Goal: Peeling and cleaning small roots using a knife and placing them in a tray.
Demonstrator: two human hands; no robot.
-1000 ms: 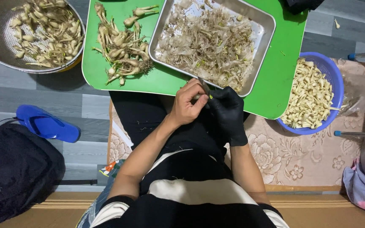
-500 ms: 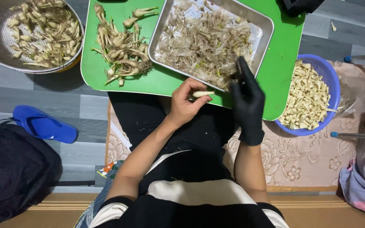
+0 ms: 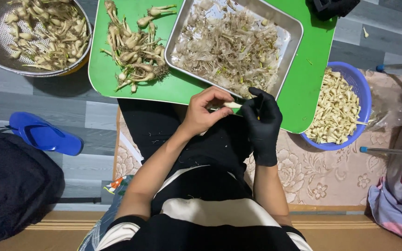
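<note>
Seen from above: bare left hand pinching a pale peeled bulb at its fingertips, just over the near edge of a green tray. Black-gloved right hand curled against the bulb's other end, fingers closed on it; any tool in that grip too hidden to tell. Just beyond the hands, on the green tray, a steel pan heaped with dry skins and trimmings. Left of the pan, on the same tray, a pile of unpeeled bulbs with roots attached. Farther left, on the grey floor, a metal colander holding more bulbs. To the right, touching the tray's edge, a blue basket filled with peeled pieces. Blue slipper and black bag on the floor at left.
</note>
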